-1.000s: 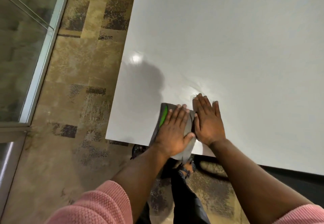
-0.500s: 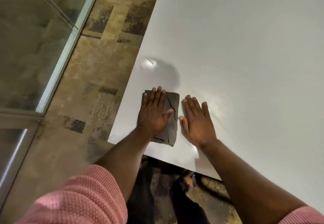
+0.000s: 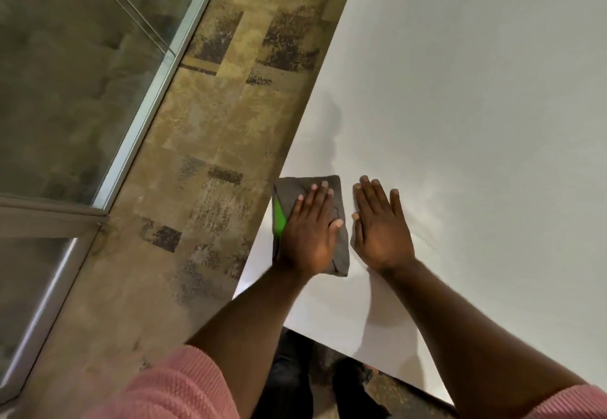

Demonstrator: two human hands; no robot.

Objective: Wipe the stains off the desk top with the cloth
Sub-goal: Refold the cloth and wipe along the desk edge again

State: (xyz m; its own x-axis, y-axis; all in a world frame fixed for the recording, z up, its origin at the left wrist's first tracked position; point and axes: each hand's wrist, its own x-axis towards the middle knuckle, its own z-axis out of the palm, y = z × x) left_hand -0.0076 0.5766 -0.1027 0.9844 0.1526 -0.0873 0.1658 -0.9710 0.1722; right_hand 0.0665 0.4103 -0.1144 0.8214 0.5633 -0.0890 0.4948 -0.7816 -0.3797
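Observation:
A folded grey cloth [image 3: 290, 190] with a green edge lies flat on the white desk top [image 3: 476, 116], close to the desk's left edge. My left hand [image 3: 310, 230] presses flat on the cloth, fingers together and pointing away from me, covering its middle. My right hand [image 3: 381, 225] rests palm down on the bare desk just right of the cloth, its thumb side touching the cloth's right edge. A faint smear and a dull shadow show on the surface beyond the cloth. No clear stain is visible.
The desk's left edge runs diagonally, with patterned brown carpet [image 3: 213, 142] beside it. A glass partition with a metal frame [image 3: 154, 90] stands further left. The desk's near edge is just below my forearms, with my legs and shoes [image 3: 295, 379] under it.
My left hand has slid the cloth away from the near edge and toward the desk's left edge. My right hand has followed beside it, staying flat on the desk.

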